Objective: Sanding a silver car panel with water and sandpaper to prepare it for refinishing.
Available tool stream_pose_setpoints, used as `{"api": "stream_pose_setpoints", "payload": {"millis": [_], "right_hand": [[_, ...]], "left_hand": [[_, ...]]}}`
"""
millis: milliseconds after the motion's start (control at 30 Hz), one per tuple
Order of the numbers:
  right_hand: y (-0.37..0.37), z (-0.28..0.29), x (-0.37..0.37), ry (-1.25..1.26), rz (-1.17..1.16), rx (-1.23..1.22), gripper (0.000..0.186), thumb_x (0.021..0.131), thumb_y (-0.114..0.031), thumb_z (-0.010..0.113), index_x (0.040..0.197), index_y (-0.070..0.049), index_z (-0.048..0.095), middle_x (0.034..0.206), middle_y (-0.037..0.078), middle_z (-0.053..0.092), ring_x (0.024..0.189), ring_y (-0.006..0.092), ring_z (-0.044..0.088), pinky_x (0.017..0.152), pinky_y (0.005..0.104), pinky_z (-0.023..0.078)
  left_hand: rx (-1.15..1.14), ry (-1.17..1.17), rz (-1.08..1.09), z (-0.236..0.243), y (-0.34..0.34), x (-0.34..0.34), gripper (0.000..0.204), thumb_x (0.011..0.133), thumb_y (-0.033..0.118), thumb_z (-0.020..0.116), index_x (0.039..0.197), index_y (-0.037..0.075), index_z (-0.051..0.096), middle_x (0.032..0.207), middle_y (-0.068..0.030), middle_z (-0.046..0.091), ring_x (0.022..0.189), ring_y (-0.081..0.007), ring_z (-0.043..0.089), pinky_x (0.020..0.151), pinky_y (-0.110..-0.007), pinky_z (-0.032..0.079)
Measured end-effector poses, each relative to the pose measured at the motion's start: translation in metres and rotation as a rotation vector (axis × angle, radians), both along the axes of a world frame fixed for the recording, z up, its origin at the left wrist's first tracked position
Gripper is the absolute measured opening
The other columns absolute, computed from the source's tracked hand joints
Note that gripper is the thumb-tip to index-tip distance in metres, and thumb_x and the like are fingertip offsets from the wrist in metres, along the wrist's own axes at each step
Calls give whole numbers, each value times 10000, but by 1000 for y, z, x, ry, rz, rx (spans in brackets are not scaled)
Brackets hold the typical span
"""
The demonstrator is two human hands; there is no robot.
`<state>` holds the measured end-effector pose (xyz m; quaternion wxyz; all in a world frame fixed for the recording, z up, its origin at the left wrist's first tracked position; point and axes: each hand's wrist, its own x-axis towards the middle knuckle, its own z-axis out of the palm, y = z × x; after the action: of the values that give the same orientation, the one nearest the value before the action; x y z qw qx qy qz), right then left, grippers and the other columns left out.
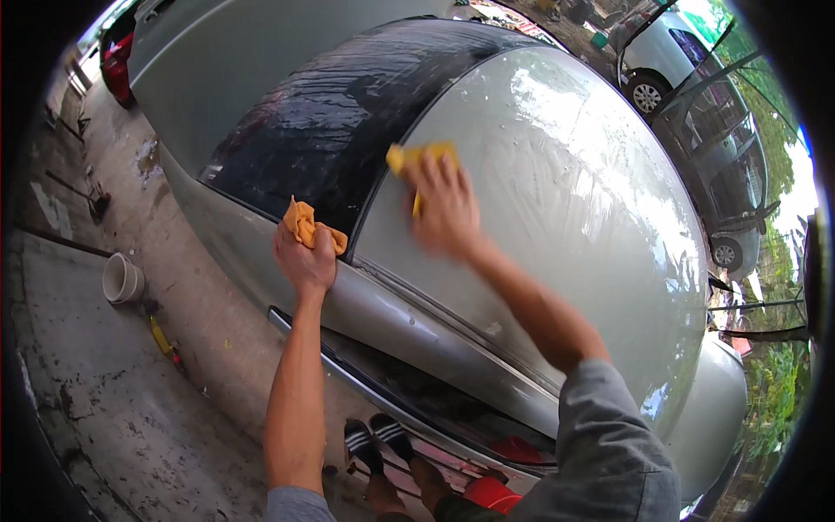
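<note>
My left hand (pixel 304 264) is closed around a crumpled orange cloth (pixel 304 224), beside the lower corner of the car's dark, wet-streaked window glass (pixel 304 130). Farther right, my right hand (pixel 444 209), smeared by motion, presses a yellow cloth (pixel 422 158) against the silver car's roof (pixel 539 200), close to the dark seam between roof and glass. Part of the yellow cloth shows beyond the fingertips, the rest is under the hand. Streaks and bright reflections cover the roof.
On the concrete at left stand a white bucket (pixel 123 279) and a yellow bottle (pixel 160 336). My sandalled feet (pixel 370 444) are beside the car's lower side, on a slatted surface. A red car (pixel 116 65), a white vehicle (pixel 657 56) and a dark vehicle (pixel 726 187) are parked around.
</note>
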<state>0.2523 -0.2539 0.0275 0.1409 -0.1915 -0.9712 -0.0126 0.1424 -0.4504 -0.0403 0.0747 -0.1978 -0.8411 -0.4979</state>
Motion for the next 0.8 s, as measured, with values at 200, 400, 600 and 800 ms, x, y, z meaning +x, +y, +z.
{"api": "stream_pose_setpoints", "payload": {"millis": [200, 400, 600, 800], "right_hand": [[77, 14, 2, -44, -4, -17, 550, 930, -310, 501, 1449, -144, 428, 1504, 153, 388, 1429, 354, 290, 1170, 510, 212], [-32, 41, 99, -214, 188, -125, 545, 935, -286, 508, 1462, -179, 419, 1544, 133, 353, 1455, 344, 271, 1186, 509, 196], [87, 20, 35, -42, 67, 38, 493, 960, -240, 480, 1445, -161, 438, 1490, 154, 407, 1387, 367, 347, 1146, 497, 264], [-26, 60, 134, -507, 390, -177, 540, 955, -245, 471, 1486, -204, 384, 1569, 149, 304, 1469, 384, 209, 1202, 535, 148]], "left_hand": [[78, -14, -31, -2, 27, 9, 361, 845, 341, 576, 1049, 44, 542, 970, -129, 578, 965, -323, 582, 972, -471, 411], [2, 30, 2, -4, 1, -10, 374, 858, 363, 571, 1068, 54, 551, 976, -127, 584, 977, -323, 587, 972, -462, 418], [47, -55, -31, -15, 24, -2, 437, 845, 316, 600, 1155, 9, 571, 1017, -152, 632, 963, -312, 637, 878, -414, 497], [14, 22, 55, -3, 12, -7, 413, 823, 357, 590, 1060, 19, 573, 971, -143, 614, 965, -337, 600, 934, -461, 445]]}}
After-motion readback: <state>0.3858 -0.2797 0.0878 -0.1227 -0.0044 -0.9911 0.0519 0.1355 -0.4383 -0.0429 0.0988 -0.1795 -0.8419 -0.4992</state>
